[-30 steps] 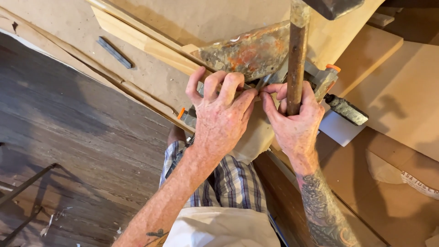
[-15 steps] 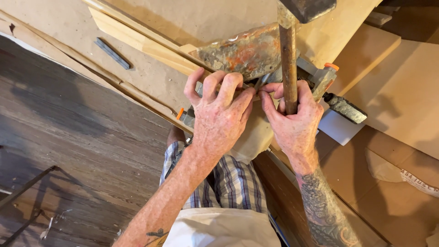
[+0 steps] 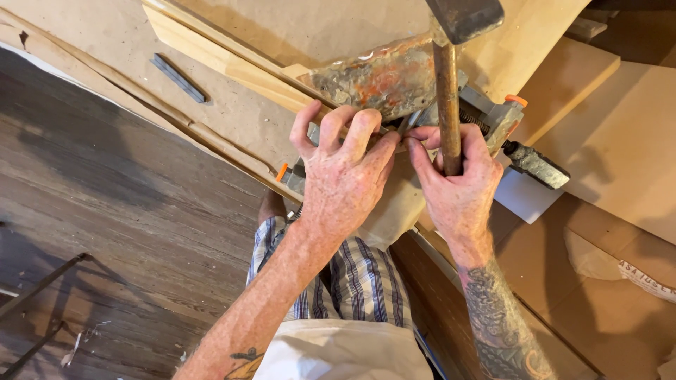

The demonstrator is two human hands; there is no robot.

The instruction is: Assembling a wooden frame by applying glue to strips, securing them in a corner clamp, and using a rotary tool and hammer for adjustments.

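Note:
My right hand (image 3: 456, 184) grips the wooden handle of a hammer (image 3: 446, 105), whose dark metal head (image 3: 465, 15) points away at the top edge. My left hand (image 3: 343, 169) rests with fingers spread and curled over the near edge of a rusty, paint-stained metal block (image 3: 377, 79) held in a grey vise (image 3: 493, 116). Thumb and forefinger of the left hand pinch a small thin metal piece (image 3: 408, 125) right beside the right hand's fingertips; what it is stays unclear.
A paper-covered workbench (image 3: 105, 42) carries a light wood strip (image 3: 211, 60) and a small grey metal bar (image 3: 178, 79). The vise has orange tips and a dark handle (image 3: 535, 165). Wood boards (image 3: 634, 141) lie to the right. Dark plank floor (image 3: 105, 232) is on the left.
The hammer handle has shifted slightly left and its head has come further into view at the top. Both hands stay in place at the vise.

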